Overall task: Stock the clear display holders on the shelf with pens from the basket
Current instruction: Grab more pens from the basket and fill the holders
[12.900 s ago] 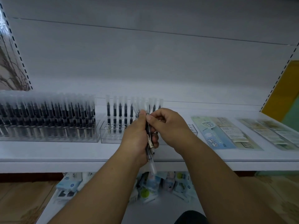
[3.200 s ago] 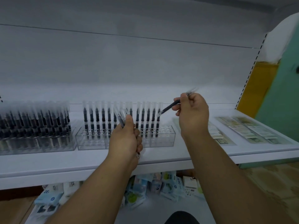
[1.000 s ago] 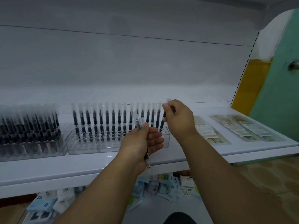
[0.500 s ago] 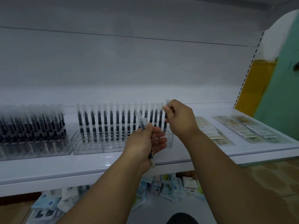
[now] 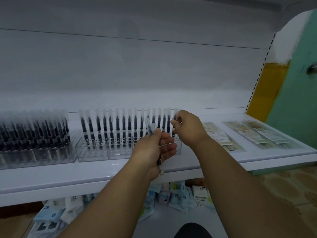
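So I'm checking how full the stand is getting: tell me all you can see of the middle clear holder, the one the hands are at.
The middle clear holder is a long, low box of transparent plastic with round sockets on top, standing on the white shelf just right of a fuller holder. One row of capped pens stands upright along its back; the front sockets look empty. The right hand pinches the pen at its right end. The left hand, holding spare pens, hides part of its front.

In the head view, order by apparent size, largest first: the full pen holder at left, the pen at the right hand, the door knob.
1. full pen holder
2. pen pinched by right hand
3. door knob, though farther away
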Demonstrator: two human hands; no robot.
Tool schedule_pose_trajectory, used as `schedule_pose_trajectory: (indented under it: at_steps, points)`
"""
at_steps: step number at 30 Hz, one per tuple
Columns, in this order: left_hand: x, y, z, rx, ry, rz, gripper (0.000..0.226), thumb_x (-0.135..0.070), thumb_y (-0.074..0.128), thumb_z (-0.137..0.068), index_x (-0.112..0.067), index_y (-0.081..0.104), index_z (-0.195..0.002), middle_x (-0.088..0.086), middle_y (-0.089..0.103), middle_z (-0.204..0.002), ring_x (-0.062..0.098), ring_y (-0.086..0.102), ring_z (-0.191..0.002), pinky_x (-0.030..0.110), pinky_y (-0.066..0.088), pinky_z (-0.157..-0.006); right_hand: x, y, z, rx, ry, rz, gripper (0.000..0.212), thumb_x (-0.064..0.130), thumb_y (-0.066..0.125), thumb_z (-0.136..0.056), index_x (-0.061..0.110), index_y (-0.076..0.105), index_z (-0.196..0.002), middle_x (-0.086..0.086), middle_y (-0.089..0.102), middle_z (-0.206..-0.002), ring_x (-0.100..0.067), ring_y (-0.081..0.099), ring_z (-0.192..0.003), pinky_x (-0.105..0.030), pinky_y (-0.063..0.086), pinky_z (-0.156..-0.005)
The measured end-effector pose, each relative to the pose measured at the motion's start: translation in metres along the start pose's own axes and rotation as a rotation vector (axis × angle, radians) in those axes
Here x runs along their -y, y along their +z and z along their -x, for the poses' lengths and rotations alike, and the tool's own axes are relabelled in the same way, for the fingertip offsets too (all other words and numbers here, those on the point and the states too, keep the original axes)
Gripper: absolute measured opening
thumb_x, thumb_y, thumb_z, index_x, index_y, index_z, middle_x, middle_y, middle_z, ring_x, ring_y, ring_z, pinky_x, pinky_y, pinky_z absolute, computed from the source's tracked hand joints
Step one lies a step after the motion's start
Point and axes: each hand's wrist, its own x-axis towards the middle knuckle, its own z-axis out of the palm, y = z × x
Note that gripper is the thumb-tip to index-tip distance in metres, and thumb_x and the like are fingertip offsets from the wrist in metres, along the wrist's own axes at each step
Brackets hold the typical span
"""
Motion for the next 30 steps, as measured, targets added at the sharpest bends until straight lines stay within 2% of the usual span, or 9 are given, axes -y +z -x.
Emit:
schedule_pose_trajectory:
  at_steps: [5, 7, 9, 11, 14, 17, 21, 26, 30]
  points:
    - [-0.004, -0.004, 0.004, 0.015, -0.005, -0.056, 0.04, -0.037, 0.047, -0.104, -0.003, 0.069, -0.104, 0.014, 0.076, -0.087, 0.019, 0.065, -0.056, 0.031, 0.057, -0.053, -0.003, 0.005, 0.007, -0.052, 0.058, -0.034, 0.019, 0.024, 0.059, -0.095, 0.006, 0.059, -0.097, -0.006, 0.063, -0.092, -0.024, 0.061, -0.085, -0.032, 0.048, -0.073]
    - [-0.006, -0.007, 0.006, 0.036, -0.005, -0.106, 0.043, -0.043, 0.045, -0.103, -0.007, 0.069, -0.106, 0.006, 0.068, -0.072, 0.014, 0.046, -0.046, 0.026, 0.04, -0.043, 0.002, 0.005, 0.017, -0.202, 0.051, -0.117, 0.023, 0.028, 0.06, -0.093, 0.013, 0.058, -0.11, 0.0, 0.059, -0.097, -0.017, 0.058, -0.084, -0.031, 0.047, -0.074]
    - [-0.008, -0.012, 0.006, 0.066, 0.006, -0.109, 0.05, -0.05, 0.042, -0.102, -0.007, 0.068, -0.106, 0.002, 0.055, -0.064, 0.012, 0.03, -0.044, 0.024, 0.025, -0.041, 0.018, 0.004, 0.03, -0.304, -0.004, -0.205, 0.018, 0.03, 0.06, -0.093, 0.019, 0.059, -0.107, 0.004, 0.06, -0.091, -0.013, 0.058, -0.078, -0.03, 0.048, -0.07]
    - [-0.012, -0.02, 0.007, 0.105, 0.007, -0.095, 0.058, -0.058, 0.038, -0.1, -0.007, 0.065, -0.1, 0.002, 0.051, -0.062, 0.012, 0.025, -0.044, 0.024, 0.019, -0.043, 0.043, 0.001, 0.04, -0.163, -0.018, -0.337, 0.014, 0.032, 0.058, -0.094, 0.019, 0.064, -0.093, 0.008, 0.062, -0.08, -0.009, 0.062, -0.068, -0.026, 0.048, -0.062]
    - [-0.019, -0.04, 0.012, 0.149, 0.022, -0.078, 0.06, -0.062, 0.036, -0.098, -0.007, 0.059, -0.091, 0.007, 0.052, -0.063, 0.014, 0.025, -0.045, 0.024, 0.018, -0.047, 0.077, 0.005, 0.048, 0.211, -0.009, -0.48, 0.028, 0.033, 0.056, -0.098, 0.013, 0.063, -0.08, 0.003, 0.059, -0.062, -0.014, 0.061, -0.05, -0.025, 0.047, -0.053]
    - [-0.028, -0.067, 0.02, 0.117, 0.075, -0.068, 0.058, -0.058, 0.034, -0.101, -0.006, 0.056, -0.088, 0.008, 0.051, -0.063, 0.014, 0.026, -0.044, 0.025, 0.019, -0.044, 0.102, 0.02, 0.049, 0.373, -0.021, -0.604, 0.032, 0.028, 0.057, -0.099, 0.004, 0.062, -0.078, -0.008, 0.055, -0.062, -0.016, 0.052, -0.046, -0.026, 0.046, -0.049]
    - [-0.041, -0.112, 0.033, -0.014, 0.138, -0.047, 0.046, -0.045, 0.035, -0.106, -0.007, 0.057, -0.091, 0.008, 0.053, -0.063, 0.015, 0.034, -0.044, 0.026, 0.026, -0.043, 0.136, 0.052, 0.048, 0.339, -0.017, -0.59, 0.036, 0.03, 0.057, -0.098, -0.004, 0.065, -0.09, -0.008, 0.052, -0.062, -0.016, 0.043, -0.049, -0.019, 0.038, -0.043]
    - [-0.058, -0.165, 0.047, -0.2, 0.154, -0.074, 0.039, -0.04, 0.037, -0.107, -0.012, 0.054, -0.085, 0.005, 0.057, -0.057, 0.017, 0.04, -0.042, 0.024, 0.028, -0.042, 0.177, 0.092, 0.05, 0.344, -0.052, -0.624, 0.033, 0.037, 0.055, -0.098, 0.007, 0.067, -0.09, -0.003, 0.061, -0.057, -0.009, 0.051, -0.046, -0.029, 0.043, -0.053]
    - [-0.062, -0.198, 0.055, -0.329, 0.164, -0.078, 0.036, -0.036, 0.038, -0.107, -0.01, 0.054, -0.087, 0.006, 0.059, -0.054, 0.017, 0.036, -0.039, 0.023, 0.025, -0.04, 0.195, 0.1, 0.035, 0.099, -0.045, -0.706, 0.03, 0.038, 0.049, -0.101, 0.013, 0.062, -0.09, -0.008, 0.068, -0.066, -0.005, 0.047, -0.041, -0.026, 0.04, -0.048]
